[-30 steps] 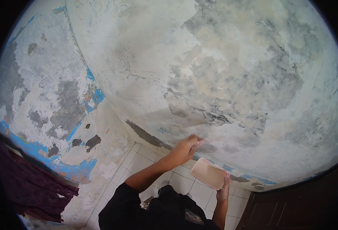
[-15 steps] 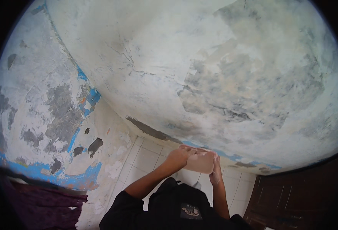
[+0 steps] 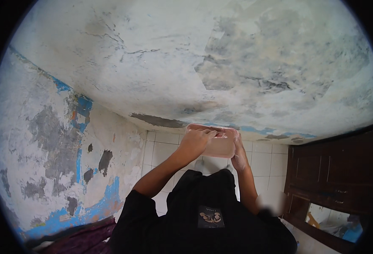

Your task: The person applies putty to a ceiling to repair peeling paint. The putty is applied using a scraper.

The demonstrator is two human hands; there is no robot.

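Note:
A shallow pink plastic container (image 3: 219, 148) with rounded corners and whitish smears along its rim is held out in front of my body, near the wall's foot. My right hand (image 3: 239, 154) grips its right side, with pale residue on the skin. Over the container's left part lies my left hand (image 3: 196, 143), its fingers bent together and reaching inside. A small reddish, white-smeared patch shows by the fingertips; whether it is a tool or part of the container I cannot tell.
The patched, cracked wall (image 3: 165, 72) rises ahead, meeting a peeling wall (image 3: 51, 156) with blue paint at left. White floor tiles (image 3: 264, 163) lie below. At right stands a dark wooden cabinet (image 3: 322, 169); purple cloth (image 3: 85, 239) hangs at lower left.
The view has tilted down, so container and hands sit higher in the picture. My left hand has shifted from the container's left edge to over its inside.

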